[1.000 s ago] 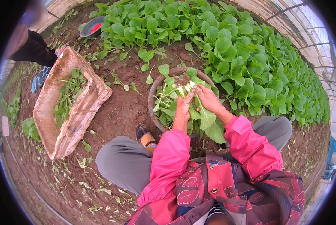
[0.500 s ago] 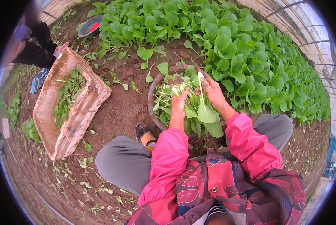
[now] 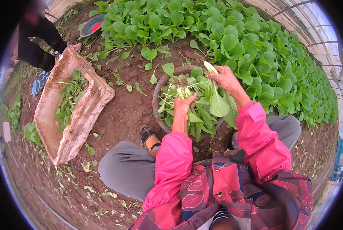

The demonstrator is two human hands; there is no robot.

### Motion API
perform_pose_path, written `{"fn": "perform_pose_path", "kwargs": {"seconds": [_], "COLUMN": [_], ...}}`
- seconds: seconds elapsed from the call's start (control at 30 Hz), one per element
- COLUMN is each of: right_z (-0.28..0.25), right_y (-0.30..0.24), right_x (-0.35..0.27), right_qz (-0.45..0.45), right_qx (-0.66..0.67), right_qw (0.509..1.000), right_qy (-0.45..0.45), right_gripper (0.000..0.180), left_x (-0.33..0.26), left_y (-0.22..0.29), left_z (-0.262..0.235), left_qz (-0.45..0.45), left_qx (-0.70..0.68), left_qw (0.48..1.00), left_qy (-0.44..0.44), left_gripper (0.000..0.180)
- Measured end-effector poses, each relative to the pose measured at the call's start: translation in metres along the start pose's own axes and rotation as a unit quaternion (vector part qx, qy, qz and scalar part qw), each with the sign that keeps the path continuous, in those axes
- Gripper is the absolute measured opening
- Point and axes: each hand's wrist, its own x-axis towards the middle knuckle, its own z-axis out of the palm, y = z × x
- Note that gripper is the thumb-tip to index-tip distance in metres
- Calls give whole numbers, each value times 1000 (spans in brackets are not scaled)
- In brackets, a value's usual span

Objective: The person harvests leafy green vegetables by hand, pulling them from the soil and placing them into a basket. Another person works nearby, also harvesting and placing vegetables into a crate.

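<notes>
My left hand is closed around a bunch of leafy greens, their pale stem ends pointing up and leaves hanging below. To its right and a little higher, my right hand grips a leafy green plant with a white stem end upward and broad leaves drooping. Both hands are over a round, soil-stained basin. More greens lie in the basin, partly hidden by the hands and what they hold.
Left of the basin stands a dirty foam box with one side broken down and greens inside. A dense leafy bed spans the far and right side. A dark bowl with red contents sits at far left, near another person's dark-trousered legs.
My right hand has moved up and right with its greens, away from the left bunch. My left hand stays about where it was. The other person at upper left has shifted posture.
</notes>
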Motion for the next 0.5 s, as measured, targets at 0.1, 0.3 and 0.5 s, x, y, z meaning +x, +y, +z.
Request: {"fn": "perform_pose_path", "kwargs": {"seconds": [0.1,0.3,0.5], "right_z": [-9,40,63], "right_y": [-11,9,32], "right_x": [6,-3,-26], "right_qz": [-93,-6,-75], "right_qx": [-233,-192,-136], "right_qw": [967,974,986], "right_qy": [41,-118,-59], "right_gripper": [26,25,28], "left_x": [0,1,7], "left_y": [2,2,-3], "left_z": [1,1,4], "left_qz": [-7,-9,5], "left_qx": [-12,-89,-61], "left_qw": [1000,996,995], "left_qy": [16,20,85], "left_gripper": [15,20,30]}}
